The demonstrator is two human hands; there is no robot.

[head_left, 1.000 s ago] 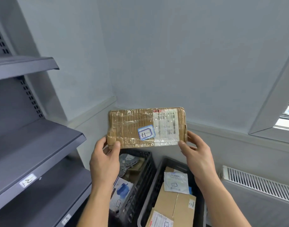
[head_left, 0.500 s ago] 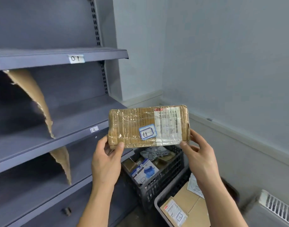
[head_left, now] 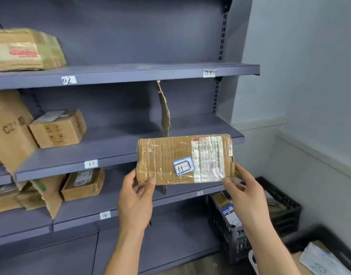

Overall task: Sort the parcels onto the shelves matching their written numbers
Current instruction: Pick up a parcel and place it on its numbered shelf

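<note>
Holding the parcel point(head_left: 164, 155), seemingly marked 11: left hand point(head_left: 135, 203), right hand point(head_left: 248, 197).

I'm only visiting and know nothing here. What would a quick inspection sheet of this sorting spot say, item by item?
Surface: grey shelves with handwritten tags 02, 01, 11, 13, 14.
Job's things: taped parcel stickered 11, held before the shelves; shelf tag 11 sits to its left.
Clutter: torn cardboard divider; small box on shelf 11.
Hands: left hand and right hand grip the parcel's lower corners.
Cables: nothing seen.
Surroundings: pale wall; black crate holding parcels, lower right.
</note>
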